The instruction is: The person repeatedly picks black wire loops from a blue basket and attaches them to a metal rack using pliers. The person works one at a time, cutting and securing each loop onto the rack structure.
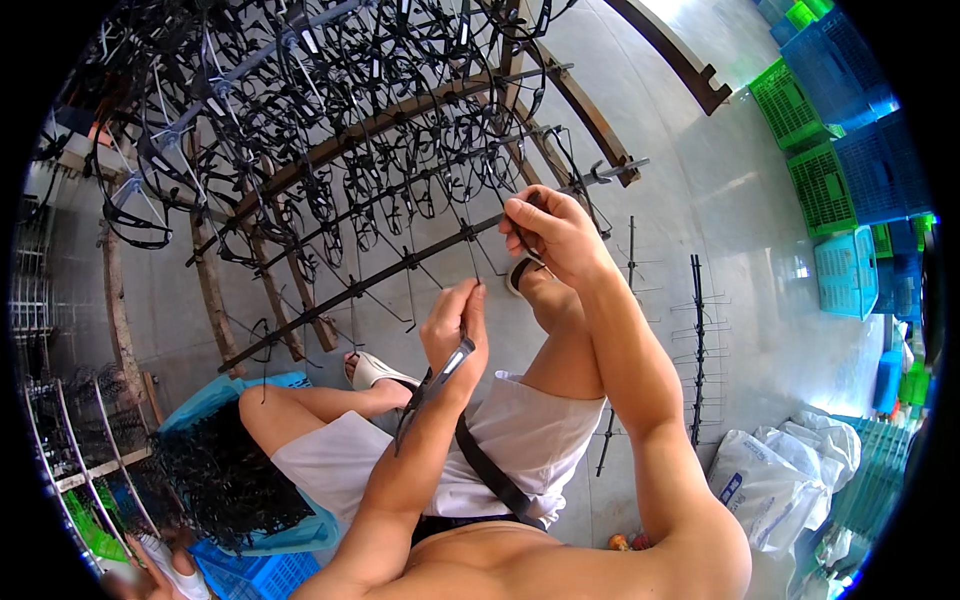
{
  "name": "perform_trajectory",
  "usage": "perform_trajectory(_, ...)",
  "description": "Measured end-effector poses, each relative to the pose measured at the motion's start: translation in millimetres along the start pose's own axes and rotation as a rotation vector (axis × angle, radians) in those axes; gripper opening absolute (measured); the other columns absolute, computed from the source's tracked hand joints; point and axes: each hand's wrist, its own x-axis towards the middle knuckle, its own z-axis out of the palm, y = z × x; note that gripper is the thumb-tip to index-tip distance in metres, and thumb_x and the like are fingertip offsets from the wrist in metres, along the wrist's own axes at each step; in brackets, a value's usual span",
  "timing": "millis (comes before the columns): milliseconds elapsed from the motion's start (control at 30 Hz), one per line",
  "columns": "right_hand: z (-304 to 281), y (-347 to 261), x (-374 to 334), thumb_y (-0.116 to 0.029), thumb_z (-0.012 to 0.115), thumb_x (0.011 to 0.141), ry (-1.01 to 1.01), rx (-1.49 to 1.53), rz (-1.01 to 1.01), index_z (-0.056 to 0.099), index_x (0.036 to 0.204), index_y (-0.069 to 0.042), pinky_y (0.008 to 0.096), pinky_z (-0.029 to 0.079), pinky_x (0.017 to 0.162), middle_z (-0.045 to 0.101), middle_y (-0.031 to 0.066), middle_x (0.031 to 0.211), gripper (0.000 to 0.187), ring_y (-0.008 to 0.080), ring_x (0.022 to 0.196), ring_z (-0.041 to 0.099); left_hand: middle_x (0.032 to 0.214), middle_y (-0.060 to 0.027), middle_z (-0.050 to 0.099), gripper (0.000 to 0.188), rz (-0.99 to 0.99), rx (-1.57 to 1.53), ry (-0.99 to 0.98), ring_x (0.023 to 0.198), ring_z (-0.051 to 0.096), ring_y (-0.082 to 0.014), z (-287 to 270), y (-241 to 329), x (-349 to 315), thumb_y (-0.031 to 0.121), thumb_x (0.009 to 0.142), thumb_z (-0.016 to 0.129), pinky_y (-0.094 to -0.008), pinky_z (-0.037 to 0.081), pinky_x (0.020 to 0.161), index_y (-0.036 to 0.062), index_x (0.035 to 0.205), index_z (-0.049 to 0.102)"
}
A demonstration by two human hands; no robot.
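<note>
Head view. I see the left hand [456,328] curled round a black plastic frame [428,388]; the right hand [556,236], apart, pinches a slim dark part [536,201]. Beyond, hung black frames [385,105] crowd the rack [208,286]: seemingly done. Apparently remaining: the mostly bare hook bar [411,262] just ahead, and black parts [225,480] heaped in the blue bin [322,536] to their left.

left hand [455,322] holding black frame [454,360], right hand [557,232] pinching dark piece [537,203], hanging frames [395,120], turquoise basket [290,380]
</note>
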Motion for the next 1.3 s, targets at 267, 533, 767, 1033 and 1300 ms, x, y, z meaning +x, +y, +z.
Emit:
perform_trajectory(267,2,-9,-9,-0.017,0.061,0.089,0.002,-0.165,0.083,0.057,0.092,0.002,0.0294,0.054,0.071,0.064,0.0104,0.084,0.020,0.0176,0.077,0.065,0.076,-0.0106,0.064,0.012,-0.088,-0.051,0.039,0.063,0.063,-0.0182,1,6,11,0.012,0.088,0.061,-0.0280,0.048,0.056,0.0002,0.092,0.064)
perform_trajectory(533,5,-10,-3,-0.021,0.062,0.089,0.038,-0.072,0.083,0.057,0.091,0.000,0.0294,0.054,0.070,0.064,0.0115,0.085,0.022,0.0175,0.074,0.065,0.074,-0.0096,0.064,0.012,-0.035,-0.007,0.027,0.060,0.060,-0.0175,-1,3,8,0.011,0.088,0.062,-0.0282,0.046,0.054,0.0009,0.092,0.065)
perform_trajectory(767,13,-10,3,-0.021,0.063,0.089,0.090,-0.128,0.062,0.059,0.094,0.003,0.0292,0.055,0.069,0.064,0.0113,0.085,0.025,0.0170,0.073,0.065,0.076,-0.0120,0.063,0.010,-0.054,-0.061,-0.016,0.062,0.061,-0.0233,1,-2,-5,0.009,0.086,0.062,-0.0303,0.047,0.056,0.0022,0.093,0.065)
perform_trajectory(1033,25,-11,0,-0.020,0.063,0.088,0.162,-0.170,0.054,0.060,0.093,0.004,0.0291,0.056,0.069,0.064,0.0121,0.085,0.025,0.0177,0.073,0.065,0.069,-0.0136,0.058,0.010,-0.011,-0.038,-0.032,0.058,0.056,-0.0286,0,-1,-5,0.008,0.085,0.062,-0.0357,0.044,0.054,0.0008,0.092,0.064)
perform_trajectory(1300,52,-14,2,-0.019,0.062,0.089,0.206,-0.132,0.031,0.057,0.091,0.004,0.0305,0.056,0.065,0.063,0.0113,0.083,0.024,0.0192,0.072,0.065,0.074,-0.0134,0.064,0.012,0.053,-0.007,-0.062,0.062,0.062,-0.0225,5,-16,-13,0.009,0.086,0.061,-0.0304,0.047,0.056,-0.0009,0.092,0.065)
